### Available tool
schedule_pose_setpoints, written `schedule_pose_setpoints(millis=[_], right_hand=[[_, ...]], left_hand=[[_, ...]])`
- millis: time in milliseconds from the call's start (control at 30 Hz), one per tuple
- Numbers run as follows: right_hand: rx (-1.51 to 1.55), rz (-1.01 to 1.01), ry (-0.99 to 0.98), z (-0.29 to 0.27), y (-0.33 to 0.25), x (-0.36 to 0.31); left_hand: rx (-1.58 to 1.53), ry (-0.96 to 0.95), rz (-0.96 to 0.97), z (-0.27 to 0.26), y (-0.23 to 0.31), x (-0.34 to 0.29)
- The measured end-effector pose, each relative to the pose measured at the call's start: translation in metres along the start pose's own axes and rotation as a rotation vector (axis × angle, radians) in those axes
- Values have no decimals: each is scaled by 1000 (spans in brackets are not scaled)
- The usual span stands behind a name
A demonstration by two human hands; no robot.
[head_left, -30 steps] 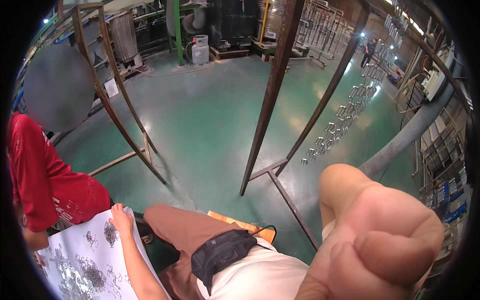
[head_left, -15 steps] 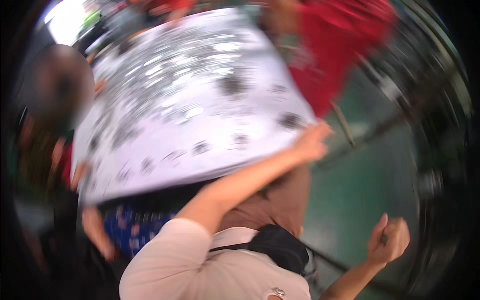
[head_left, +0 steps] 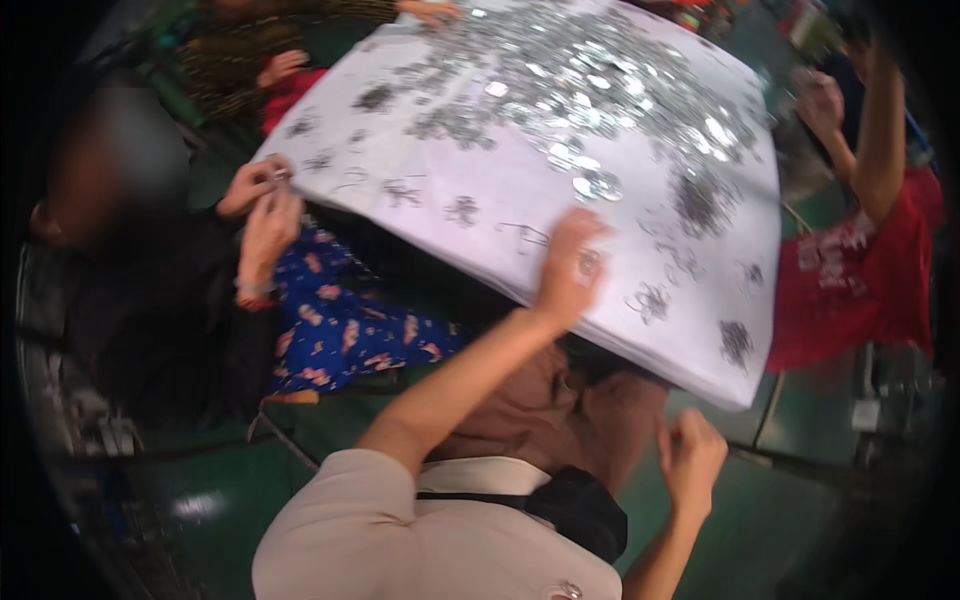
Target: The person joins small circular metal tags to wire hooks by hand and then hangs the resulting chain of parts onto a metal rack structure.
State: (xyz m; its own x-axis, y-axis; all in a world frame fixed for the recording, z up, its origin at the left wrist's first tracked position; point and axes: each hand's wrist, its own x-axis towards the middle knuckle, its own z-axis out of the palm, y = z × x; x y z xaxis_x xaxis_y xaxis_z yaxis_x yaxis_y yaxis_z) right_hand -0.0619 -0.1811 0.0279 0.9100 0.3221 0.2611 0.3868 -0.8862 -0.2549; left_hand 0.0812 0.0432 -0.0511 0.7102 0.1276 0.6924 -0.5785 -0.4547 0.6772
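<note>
My left hand is above the near part of the white-covered table, blurred, its fingers pointing toward the heap of shiny silver discs. Small dark bundles of thin wire-like pieces lie around that hand; one wiry bundle is to its right. Whether the fingers hold anything is not clear. My right hand is raised off the table's near edge, its fingers curled in. Anything inside that hand is hidden.
A person in dark clothes at the left works with both hands at the table corner. A person in a red shirt is at the right edge. Another person's hand rests on the far side. Blue patterned cloth hangs under the left edge.
The view has swung, so the table appears turned and farther right. My left hand has gone from the table's edge to over its top. My right hand is now closer to the table.
</note>
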Motion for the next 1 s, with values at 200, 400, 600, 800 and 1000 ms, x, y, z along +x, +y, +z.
schedule_pose_setpoints(millis=[200,400,600,800,1000], right_hand=[[220,52,-18,42,3,94],[57,95,41,100,54,172],[-69,99,38,145,72,200],[166,183,-55,120,84,215],[294,209,-68,131,124,238]], left_hand=[[293,59,-4,-42,-43,8],[151,-142,111,-8,-46,-16],[230,-290,128,-7,-53,-24],[332,-213,92,0,-53,-27],[390,-227,92,3,-49,-25]])
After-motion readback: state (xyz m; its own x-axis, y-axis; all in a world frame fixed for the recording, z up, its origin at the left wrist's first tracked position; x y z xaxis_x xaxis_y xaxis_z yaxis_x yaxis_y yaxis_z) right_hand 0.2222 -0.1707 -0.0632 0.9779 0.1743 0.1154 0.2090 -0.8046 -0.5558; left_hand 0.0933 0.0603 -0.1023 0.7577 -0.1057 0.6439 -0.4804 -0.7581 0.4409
